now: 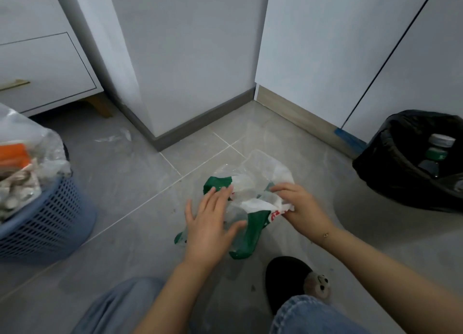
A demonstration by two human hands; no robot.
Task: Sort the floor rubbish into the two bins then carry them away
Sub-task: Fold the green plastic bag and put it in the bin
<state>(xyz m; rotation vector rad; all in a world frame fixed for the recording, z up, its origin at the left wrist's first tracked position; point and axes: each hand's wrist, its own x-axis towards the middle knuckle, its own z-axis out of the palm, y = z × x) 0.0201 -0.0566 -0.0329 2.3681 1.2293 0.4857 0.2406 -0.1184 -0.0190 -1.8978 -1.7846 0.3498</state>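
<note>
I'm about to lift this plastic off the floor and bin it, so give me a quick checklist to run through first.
1. Right hand pinches the green and white plastic bag: ok.
2. Left hand gripping: not ok, fingers lie flat on it.
3. Clear plastic gathered in with the bag: cannot tell.
4. Black-lined bin has room: ok, only a bottle shows.
5. Blue basket has room: not ok, heaped above its rim.

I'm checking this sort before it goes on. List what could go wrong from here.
The right hand pinches only an edge of the green and white plastic bag, so that grip may slip. The blue basket already looks heaped, so the bag might spill out. The clear container under it could be dragged along.
</note>
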